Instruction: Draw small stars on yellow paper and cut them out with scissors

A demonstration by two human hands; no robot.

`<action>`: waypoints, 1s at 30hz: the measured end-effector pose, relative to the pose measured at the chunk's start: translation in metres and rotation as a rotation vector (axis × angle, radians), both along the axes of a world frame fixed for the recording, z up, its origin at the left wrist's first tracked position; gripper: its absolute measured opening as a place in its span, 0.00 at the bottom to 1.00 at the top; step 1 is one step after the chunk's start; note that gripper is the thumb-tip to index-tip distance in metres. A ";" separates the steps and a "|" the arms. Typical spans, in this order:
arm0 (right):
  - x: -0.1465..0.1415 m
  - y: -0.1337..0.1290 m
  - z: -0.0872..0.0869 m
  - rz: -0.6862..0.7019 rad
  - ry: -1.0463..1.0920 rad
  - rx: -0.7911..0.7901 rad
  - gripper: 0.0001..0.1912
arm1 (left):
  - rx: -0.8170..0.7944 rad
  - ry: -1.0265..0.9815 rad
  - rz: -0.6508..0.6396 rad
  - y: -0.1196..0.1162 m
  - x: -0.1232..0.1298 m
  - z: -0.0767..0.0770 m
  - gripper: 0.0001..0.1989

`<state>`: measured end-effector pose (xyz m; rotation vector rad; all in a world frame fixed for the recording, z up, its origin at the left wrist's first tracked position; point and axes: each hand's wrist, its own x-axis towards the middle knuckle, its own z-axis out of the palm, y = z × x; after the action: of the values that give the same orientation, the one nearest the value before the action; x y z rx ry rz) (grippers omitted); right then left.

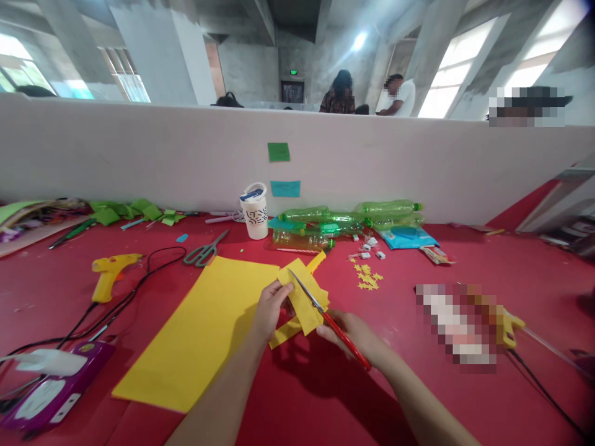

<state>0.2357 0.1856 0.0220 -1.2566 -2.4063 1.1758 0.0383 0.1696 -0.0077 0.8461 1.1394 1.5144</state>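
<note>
Pinching the left edge of a small yellow paper piece (pixel 304 314) in the head view, my left hand (pixel 269 305) has its thumb on top, the other fingers partly hidden underneath. My right hand (pixel 357 337) is curled around the handles of the red-handled scissors (pixel 339 333); whether my fingers sit inside the loops, I cannot tell. The paper lies between my two hands, right of my left thumb and up-left of my right fingers, its long axis slanting from far left to near right. The scissors slant much the same way, one blade showing across the paper's face and its tip near the far end, closer to my left thumb than to my right hand. How wide the blades stand I cannot make out. A yellow paper strip (pixel 284 335) pokes out below, a large yellow sheet (pixel 186 334) spreads to my left, and yellow paper stars (pixel 367 278) lie beyond my right hand on the red tabletop (pixel 274 409).
</note>
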 end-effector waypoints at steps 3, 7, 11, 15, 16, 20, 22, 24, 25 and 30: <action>0.000 0.000 -0.001 -0.006 0.000 -0.015 0.20 | 0.005 -0.010 0.022 0.000 0.001 0.001 0.10; -0.001 -0.003 0.000 -0.028 0.018 -0.071 0.21 | 0.002 -0.029 0.014 0.000 0.002 0.000 0.10; -0.005 -0.005 0.001 -0.046 0.048 -0.143 0.22 | -0.018 -0.021 0.008 0.001 0.001 -0.002 0.10; -0.007 -0.003 0.000 -0.067 0.056 -0.182 0.20 | -0.021 0.007 -0.002 0.002 0.000 -0.003 0.11; -0.007 -0.002 -0.001 -0.070 0.057 -0.189 0.20 | -0.023 0.011 0.004 0.002 0.000 -0.002 0.11; -0.008 -0.002 -0.004 -0.094 0.071 -0.192 0.20 | -0.045 0.016 0.017 0.001 0.000 -0.001 0.10; -0.007 -0.002 -0.003 -0.097 0.074 -0.173 0.21 | -0.052 0.012 0.017 0.001 0.000 0.000 0.10; -0.006 -0.003 -0.002 -0.079 0.061 -0.144 0.21 | -0.052 0.000 0.017 0.001 0.000 0.000 0.10; -0.006 -0.003 0.000 -0.068 0.054 -0.129 0.21 | -0.051 -0.007 0.013 0.001 0.000 0.000 0.10; -0.003 -0.004 0.006 -0.033 0.036 -0.076 0.20 | -0.045 -0.002 -0.061 0.000 0.000 -0.003 0.11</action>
<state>0.2330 0.1821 0.0276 -1.2809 -2.3271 1.2799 0.0388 0.1696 -0.0104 0.8415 1.1317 1.4341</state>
